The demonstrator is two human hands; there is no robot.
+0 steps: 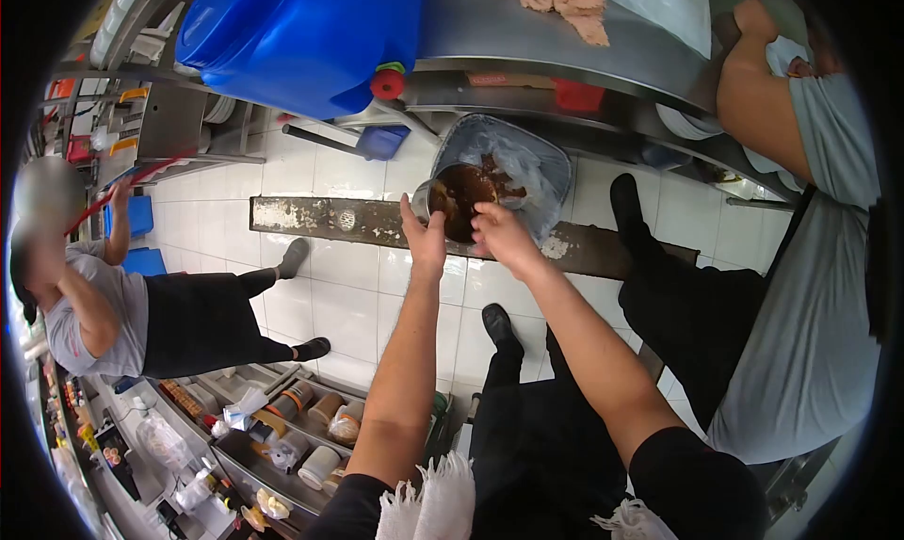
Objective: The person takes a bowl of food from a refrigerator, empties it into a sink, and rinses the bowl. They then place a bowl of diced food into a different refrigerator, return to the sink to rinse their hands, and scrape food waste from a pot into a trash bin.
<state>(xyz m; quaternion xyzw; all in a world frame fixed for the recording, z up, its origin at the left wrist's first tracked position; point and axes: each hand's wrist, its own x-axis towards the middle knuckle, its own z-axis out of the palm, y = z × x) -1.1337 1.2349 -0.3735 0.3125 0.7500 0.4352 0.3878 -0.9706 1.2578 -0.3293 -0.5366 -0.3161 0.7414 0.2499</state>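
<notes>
A round metal container (428, 201) with dark brown, wet residue inside is held over a grey bin (556, 149). It looks tilted toward the bin. My left hand (426, 237) grips its near left side, the fingers along the outside wall and the thumb near the rim. At the right side of the rim, my right hand (504, 237) has bent fingers closed on the container; its fingertips are partly hidden. A clear plastic liner (537, 177) lines the bin, with brown matter on it beside the container.
A dark floor strip (311, 216) runs under the bin across white tiles. Beyond stands a steel table (471, 32) with a blue drum (301, 41). One person (800, 257) stands close on the right, another (188, 314) on the left. A counter with containers (320, 465) is at lower left.
</notes>
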